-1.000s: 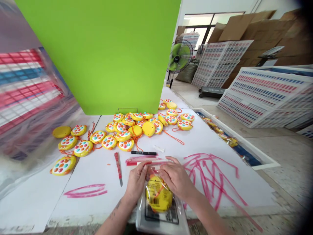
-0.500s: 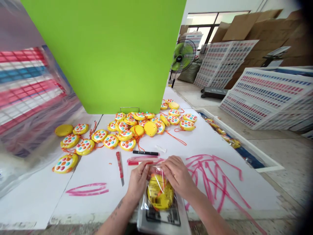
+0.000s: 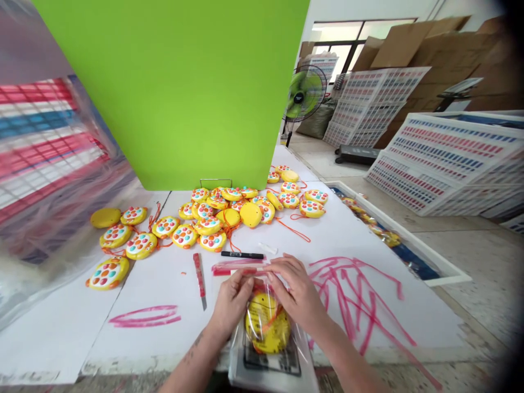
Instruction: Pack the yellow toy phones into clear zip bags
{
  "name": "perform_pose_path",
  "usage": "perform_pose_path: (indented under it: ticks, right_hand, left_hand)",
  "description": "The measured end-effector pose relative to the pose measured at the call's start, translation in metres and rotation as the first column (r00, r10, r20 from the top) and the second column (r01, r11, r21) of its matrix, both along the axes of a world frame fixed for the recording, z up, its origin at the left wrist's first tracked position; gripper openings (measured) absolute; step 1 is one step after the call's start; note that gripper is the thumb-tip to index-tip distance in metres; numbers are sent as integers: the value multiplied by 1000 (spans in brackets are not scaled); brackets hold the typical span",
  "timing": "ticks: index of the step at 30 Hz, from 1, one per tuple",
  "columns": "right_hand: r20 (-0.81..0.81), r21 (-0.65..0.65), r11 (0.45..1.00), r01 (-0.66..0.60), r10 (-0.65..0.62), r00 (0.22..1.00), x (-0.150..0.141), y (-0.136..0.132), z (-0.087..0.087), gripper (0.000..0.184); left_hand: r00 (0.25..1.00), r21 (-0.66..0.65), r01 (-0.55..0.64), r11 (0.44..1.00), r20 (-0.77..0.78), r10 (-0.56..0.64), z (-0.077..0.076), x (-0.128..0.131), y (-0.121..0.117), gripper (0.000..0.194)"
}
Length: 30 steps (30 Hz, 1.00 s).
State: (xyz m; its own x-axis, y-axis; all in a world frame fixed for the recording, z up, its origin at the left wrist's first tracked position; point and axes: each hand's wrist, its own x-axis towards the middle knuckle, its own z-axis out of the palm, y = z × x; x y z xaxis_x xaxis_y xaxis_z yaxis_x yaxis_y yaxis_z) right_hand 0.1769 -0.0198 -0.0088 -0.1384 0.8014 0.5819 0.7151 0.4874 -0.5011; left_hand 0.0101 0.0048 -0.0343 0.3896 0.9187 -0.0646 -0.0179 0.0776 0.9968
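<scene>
A clear plastic bag (image 3: pixel 301 357) lies at the table's front edge, on what looks like a stack of similar bags. Inside it is a yellow toy (image 3: pixel 268 327) with an orange cord, its plain back facing up under the bag's printed text. My left hand (image 3: pixel 234 299) pinches the top left of the bag's mouth. At the top right, my right hand (image 3: pixel 295 289) holds the same edge between thumb and fingers. Just beyond my hands lie a black marker (image 3: pixel 242 255) and a small crumpled clear scrap (image 3: pixel 268 248). To their left rests a red utility knife (image 3: pixel 199 275), blade out.
Several yellow toys with coloured dots (image 3: pixel 185 235) are spread across the white table (image 3: pixel 151 289). Behind them stands a tall green panel (image 3: pixel 176 98). A white crate (image 3: pixel 446 282) holding more toys is beyond the right edge; a fan (image 3: pixel 301 98) and stacked crates (image 3: pixel 446 164) stand farther off.
The fingers of my right hand have spread and shifted slightly along the bag's top edge. My left thumb has moved a little, and the toy in the bag looks slightly lower.
</scene>
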Motion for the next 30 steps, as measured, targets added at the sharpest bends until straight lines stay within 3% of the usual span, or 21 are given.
perform_pose_path:
  ticks: [6,12,17,25,30]
  right_hand:
    - [10,34,998,-48,47,999,-21,4,1,22]
    - [203,97,995,-31,11,979,-34,9,-1,32]
    - [341,75,997,-13,-13,940,-36,10,-2,30]
    - [361,91,995,34,-65,930,-36,8,-4,27]
    - [310,-24,991,131,-118,944,-31,14,-10,25]
  left_hand:
    - [999,32,35,999,-1,-35,-3,-1,2,28]
    - [996,135,76,988,-62,-68,-2,-3,2,25]
    - [985,194,81,978,-164,-49,0,-2,2,26]
    - [969,245,114,963,-241,-53,-3,-3,2,29]
    - [968,232,166,958,-225,-113,3,-2,0,31]
